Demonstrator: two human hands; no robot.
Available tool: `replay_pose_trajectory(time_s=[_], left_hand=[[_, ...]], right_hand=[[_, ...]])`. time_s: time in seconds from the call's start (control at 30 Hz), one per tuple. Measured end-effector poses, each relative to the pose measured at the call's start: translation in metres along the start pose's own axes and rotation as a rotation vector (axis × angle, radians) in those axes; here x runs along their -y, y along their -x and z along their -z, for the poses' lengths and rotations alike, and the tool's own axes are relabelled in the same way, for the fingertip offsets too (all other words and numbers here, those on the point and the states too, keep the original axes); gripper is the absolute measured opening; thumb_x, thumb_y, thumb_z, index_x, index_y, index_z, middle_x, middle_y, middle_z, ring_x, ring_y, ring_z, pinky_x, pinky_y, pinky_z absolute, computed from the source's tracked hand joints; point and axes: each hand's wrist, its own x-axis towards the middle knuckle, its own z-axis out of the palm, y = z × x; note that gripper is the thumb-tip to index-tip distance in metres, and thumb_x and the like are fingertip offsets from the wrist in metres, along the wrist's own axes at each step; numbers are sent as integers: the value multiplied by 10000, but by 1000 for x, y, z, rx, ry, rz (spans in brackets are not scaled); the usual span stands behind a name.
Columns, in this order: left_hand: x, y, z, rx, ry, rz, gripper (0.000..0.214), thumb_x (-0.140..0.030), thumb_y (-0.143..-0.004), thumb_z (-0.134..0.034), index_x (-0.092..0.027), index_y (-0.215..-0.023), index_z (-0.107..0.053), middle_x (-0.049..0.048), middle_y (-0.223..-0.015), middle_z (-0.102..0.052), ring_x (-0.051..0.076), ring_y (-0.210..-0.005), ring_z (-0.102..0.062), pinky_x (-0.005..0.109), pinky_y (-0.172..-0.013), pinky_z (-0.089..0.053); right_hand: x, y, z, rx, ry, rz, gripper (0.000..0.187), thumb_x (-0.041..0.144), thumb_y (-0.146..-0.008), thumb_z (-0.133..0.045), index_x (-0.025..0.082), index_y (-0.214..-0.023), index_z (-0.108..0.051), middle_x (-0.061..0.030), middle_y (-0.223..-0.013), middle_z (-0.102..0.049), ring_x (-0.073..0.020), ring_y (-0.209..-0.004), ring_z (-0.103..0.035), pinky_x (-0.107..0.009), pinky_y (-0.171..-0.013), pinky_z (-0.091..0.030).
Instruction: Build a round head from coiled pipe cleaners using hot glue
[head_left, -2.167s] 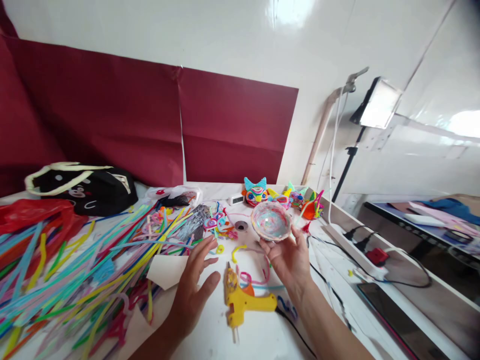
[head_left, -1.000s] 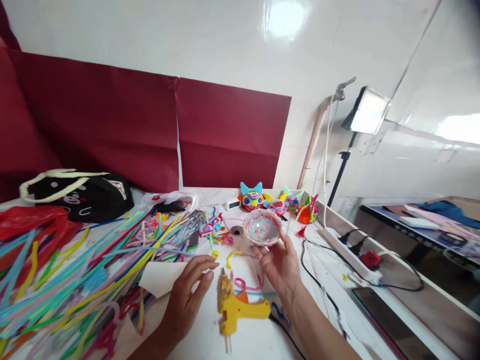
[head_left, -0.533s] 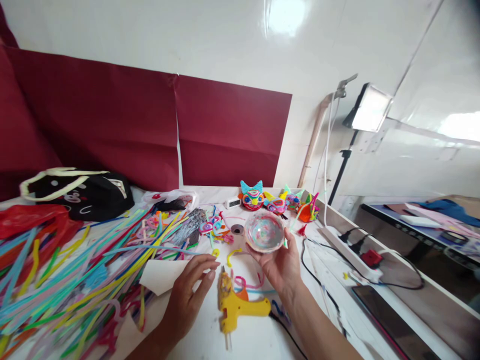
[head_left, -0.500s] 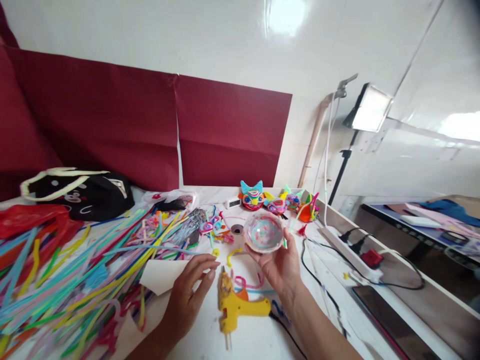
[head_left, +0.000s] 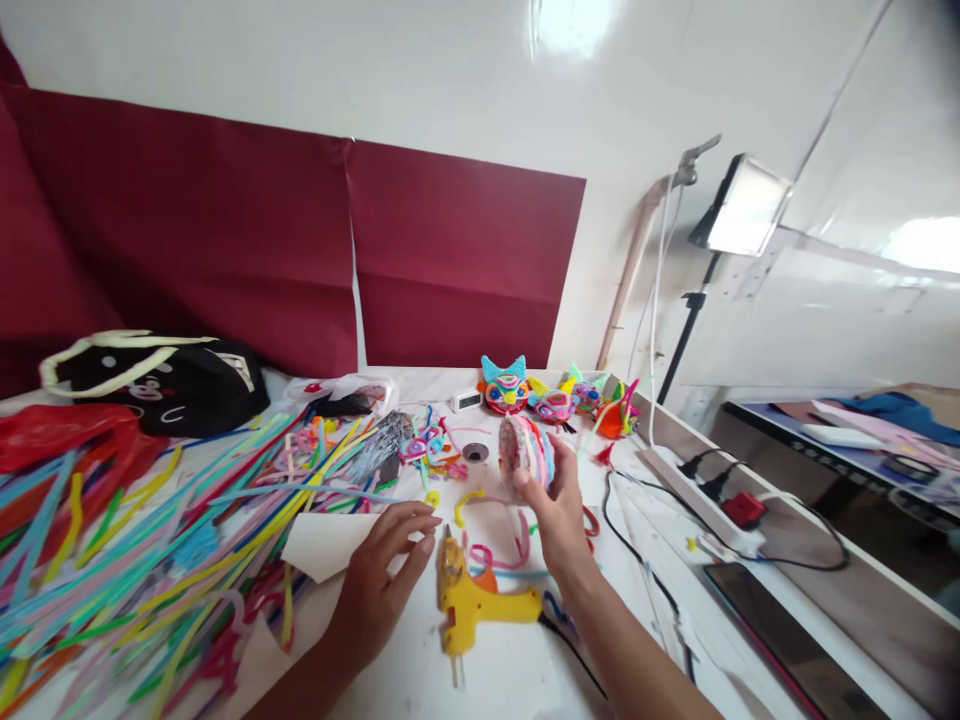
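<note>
Bowl (head_left: 526, 452) of coiled pipe cleaners stands on edge above the table (head_left: 510, 680), gripped in the curled right hand (head_left: 559, 515). The left hand (head_left: 379, 585) lies open and empty, spread at the edge of white paper (head_left: 326, 545), just beside a yellow glue gun (head_left: 472, 603).

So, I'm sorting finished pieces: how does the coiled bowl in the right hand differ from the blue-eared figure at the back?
The coiled bowl is held up on edge by the right hand; the blue-eared figure stands untouched on the table near the wall. The bowl is plain and round, in pastel pink and blue; the figure has two pointed ears and brighter red and yellow. Both look made of coiled fuzzy stems.
</note>
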Motion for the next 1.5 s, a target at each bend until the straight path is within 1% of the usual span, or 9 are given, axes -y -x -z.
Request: replay_pose_trajectory(time_s=[0.13, 0.27, 0.37, 0.67, 0.8, 0.93, 1.17, 1.3, 1.5], left_hand=[[2, 1, -2, 11, 46, 26, 199, -331, -897, -547, -231, -992, -690, 91, -1121, -609, 222, -1045, -616, 297, -769, -576], [2, 0, -4, 27, 228, 110, 240, -372, -901, -539, -222, -1030, -675, 92, -1127, -592, 217, -983, -621, 310, -730, -578], [-6, -2, -4, 14, 376, 193, 298, -427, -880, -562, -199, -1028, -683, 93, -1057, -619, 217, -930, -622, 316, -708, -573], [-36, -17, -15, -1, 712, 431, 424, -494, -830, -621, -162, -1087, -677, 109, -1036, -694, 250, -1028, -618, 362, -865, -505], [-50, -26, -30, -35, 983, 494, 358, -453, -814, -660, -167, -1029, -665, 100, -1056, -705, 255, -1065, -625, 375, -897, -494], [-57, -34, -44, -109, 1180, 468, 158, -274, -815, -678, -174, -935, -653, 65, -1006, -721, 237, -1077, -638, 372, -950, -485], [-45, -59, -48, -199, 1236, 497, 212, -155, -878, -554, -171, -1074, -634, 60, -955, -735, 207, -984, -682, 392, -953, -504], [-32, -81, -51, -176, 1266, 537, 243, -162, -923, -473, -180, -1111, -627, 62, -952, -735, 189, -912, -691, 371, -896, -533], [-10, -134, -64, -170, 1174, 592, 187, -115, -916, -465, -145, -846, -636, 43, -804, -697, 137, -720, -647, 277, -736, -544]], right_hand=[[1, 5, 0, -7, 276, 235, 842, 207, -574, -856, 201, -1336, -496, -83, -1366, -516, -254, -1286, -459, -361, -1115, -328], [-4, 7, 1, 122, 631, 605, 892, 290, -666, -782, 163, -1427, -335, -149, -1394, -448, -321, -1309, -430, -524, -1100, -355], [-9, 8, 5, 190, 834, 834, 907, 333, -739, -722, 157, -1480, -230, -183, -1422, -402, -349, -1333, -396, -562, -1077, -382], [-3, 14, 7, 330, 981, 1078, 934, 356, -808, -672, 122, -1526, -121, -236, -1457, -357, -371, -1355, -356, -585, -1038, -412], [-2, 15, 6, 379, 991, 1135, 887, 330, -839, -632, 112, -1527, -117, -240, -1463, -359, -375, -1382, -314, -592, -1049, -389], [-2, 13, 6, 396, 999, 1160, 838, 327, -853, -607, 117, -1519, -145, -240, -1466, -358, -374, -1397, -290, -589, -1053, -376], [2, 12, 5, 349, 947, 1023, 881, 417, -809, -658, 165, -1504, -178, -213, -1481, -337, -363, -1391, -310, -586, -1066, -368], [-9, 5, 6, 229, 850, 890, 870, 443, -815, -655, 167, -1495, -189, -209, -1461, -372, -341, -1369, -359, -572, -1062, -388], [-19, -9, 11, -7, 796, 718, 649, 359, -891, -580, 146, -1437, -300, -216, -1378, -463, -318, -1296, -451, -551, -1002, -448]])
